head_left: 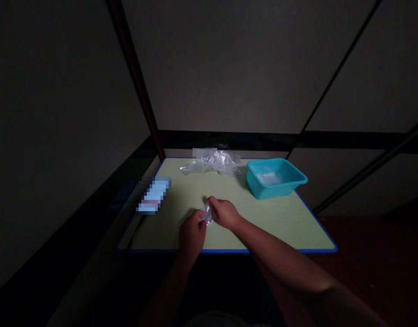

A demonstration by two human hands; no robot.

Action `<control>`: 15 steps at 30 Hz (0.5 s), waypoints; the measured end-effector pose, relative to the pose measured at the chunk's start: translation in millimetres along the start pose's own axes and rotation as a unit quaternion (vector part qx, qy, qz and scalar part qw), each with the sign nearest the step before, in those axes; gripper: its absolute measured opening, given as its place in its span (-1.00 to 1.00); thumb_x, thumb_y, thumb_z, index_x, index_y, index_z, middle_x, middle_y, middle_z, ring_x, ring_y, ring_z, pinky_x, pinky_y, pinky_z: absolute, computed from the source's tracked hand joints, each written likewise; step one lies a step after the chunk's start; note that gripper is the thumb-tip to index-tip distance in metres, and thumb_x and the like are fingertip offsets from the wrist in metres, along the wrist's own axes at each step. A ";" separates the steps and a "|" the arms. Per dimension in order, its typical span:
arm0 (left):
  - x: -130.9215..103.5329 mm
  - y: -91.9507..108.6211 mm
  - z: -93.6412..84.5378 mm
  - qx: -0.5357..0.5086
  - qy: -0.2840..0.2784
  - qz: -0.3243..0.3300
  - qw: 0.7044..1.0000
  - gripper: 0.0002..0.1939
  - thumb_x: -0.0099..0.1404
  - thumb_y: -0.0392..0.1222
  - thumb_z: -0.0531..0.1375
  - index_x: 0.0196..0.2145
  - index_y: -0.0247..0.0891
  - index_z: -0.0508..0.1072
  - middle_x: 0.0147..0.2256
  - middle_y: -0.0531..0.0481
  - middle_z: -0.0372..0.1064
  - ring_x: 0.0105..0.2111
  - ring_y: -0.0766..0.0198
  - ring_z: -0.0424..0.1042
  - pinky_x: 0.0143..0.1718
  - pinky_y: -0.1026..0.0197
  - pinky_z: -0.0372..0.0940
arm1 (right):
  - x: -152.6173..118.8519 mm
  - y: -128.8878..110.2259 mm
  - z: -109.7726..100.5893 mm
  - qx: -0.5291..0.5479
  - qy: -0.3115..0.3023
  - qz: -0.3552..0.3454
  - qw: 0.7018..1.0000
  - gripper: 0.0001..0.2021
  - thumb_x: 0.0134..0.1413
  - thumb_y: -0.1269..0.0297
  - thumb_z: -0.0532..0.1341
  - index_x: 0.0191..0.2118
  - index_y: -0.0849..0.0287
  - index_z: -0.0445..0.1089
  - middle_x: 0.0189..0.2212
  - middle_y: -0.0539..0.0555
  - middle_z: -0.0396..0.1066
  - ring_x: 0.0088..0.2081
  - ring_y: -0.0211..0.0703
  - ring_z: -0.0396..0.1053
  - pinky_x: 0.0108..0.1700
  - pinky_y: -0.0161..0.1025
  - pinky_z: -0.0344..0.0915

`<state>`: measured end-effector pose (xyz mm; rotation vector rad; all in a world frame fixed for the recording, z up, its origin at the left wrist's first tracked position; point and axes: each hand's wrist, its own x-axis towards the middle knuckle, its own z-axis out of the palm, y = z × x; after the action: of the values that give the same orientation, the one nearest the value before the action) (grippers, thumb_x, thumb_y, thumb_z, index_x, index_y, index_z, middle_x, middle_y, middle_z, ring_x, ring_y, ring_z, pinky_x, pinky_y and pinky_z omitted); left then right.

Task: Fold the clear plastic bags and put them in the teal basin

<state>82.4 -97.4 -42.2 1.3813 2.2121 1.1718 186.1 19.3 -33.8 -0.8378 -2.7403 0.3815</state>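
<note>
Between my two hands, above the front middle of the table, is a small clear plastic bag [208, 215]. My left hand [192, 232] is closed, pinching the bag's left side with thumb and fingers. My right hand [225, 213] is closed too and grips the bag's upper right side. Part of the bag is covered by my fingers, and I cannot tell whether anything is inside it.
A crumpled heap of clear plastic bags [217, 162] lies at the table's back edge. At the back right stands a turquoise basin [275, 187] with some clear plastic inside. A pixelated bright screen [154, 195] is at the left. The pale table [280, 227] has a blue rim.
</note>
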 end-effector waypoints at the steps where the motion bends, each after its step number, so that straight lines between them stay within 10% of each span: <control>1: 0.3 -0.4 0.3 0.003 -0.001 0.003 1.000 -0.84 0.16 -0.43 0.16 -0.33 -0.21 0.39 -0.41 0.07 0.44 -0.37 0.29 0.42 -0.33 0.30 0.21 | -0.1 0.6 -0.7 0.013 0.002 0.000 1.000 -0.79 0.15 0.33 0.03 -0.08 0.09 0.23 -0.34 0.04 0.47 -0.38 -0.15 0.38 -0.39 -0.31 0.07; 15: -1.8 0.4 0.3 0.052 0.012 0.035 0.998 -0.75 0.19 -0.45 0.09 -0.27 -0.19 0.46 -0.34 0.02 0.49 -0.32 0.26 0.45 -0.25 0.25 0.27 | 0.6 17.5 2.0 0.160 0.050 -0.084 0.982 -0.68 -0.07 0.54 0.06 -0.15 0.12 0.23 -0.45 -0.05 0.36 -0.42 -0.22 0.31 -0.34 -0.34 0.16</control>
<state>83.8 -98.8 -42.4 1.5031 2.2880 1.1171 193.9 33.3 -41.2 -0.5240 -2.5375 0.7013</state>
